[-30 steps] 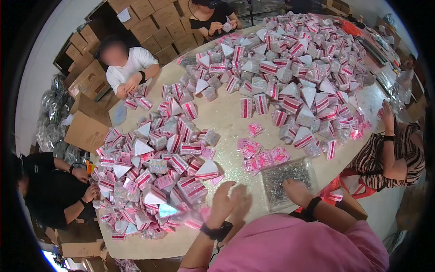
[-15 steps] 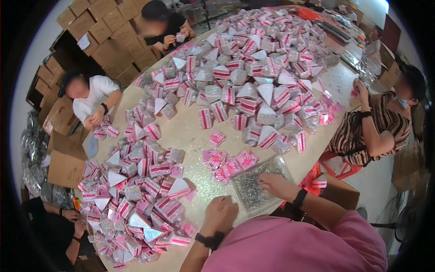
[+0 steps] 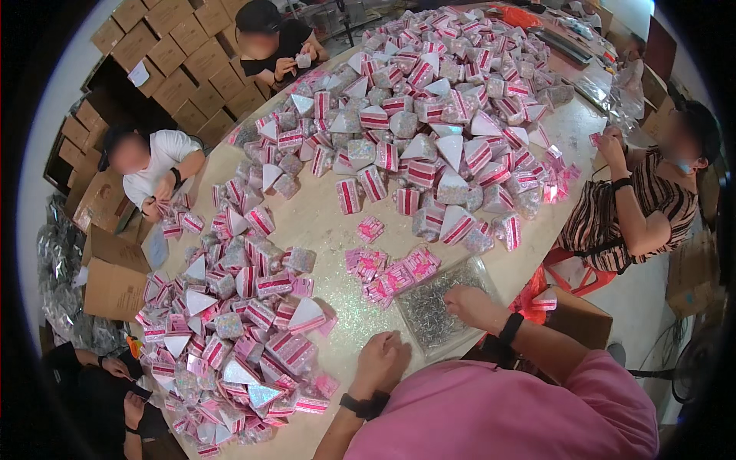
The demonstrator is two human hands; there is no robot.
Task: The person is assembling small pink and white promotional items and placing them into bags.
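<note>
The pale tabletop (image 3: 337, 245) is bearing a clear tray (image 3: 452, 346) where small metal fasteners (image 3: 429, 307) are lying. The right hand (image 3: 471, 308) is overhanging them, the left hand (image 3: 382, 359) curling nearby; grips cannot be told. Fasteners: presumably light, stiff, slippery; pinch mid-length.

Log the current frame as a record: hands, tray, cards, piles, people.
left hand: fingers curled, over bare tabletop; contents unclear
right hand: over the tray; grip hidden
tray: clear, holds many small metallic pieces
cards: pink, beside the tray
left pile: wrapped wedge-shaped packs
far pile: similar packs, larger heap
co-workers: at least four
</note>
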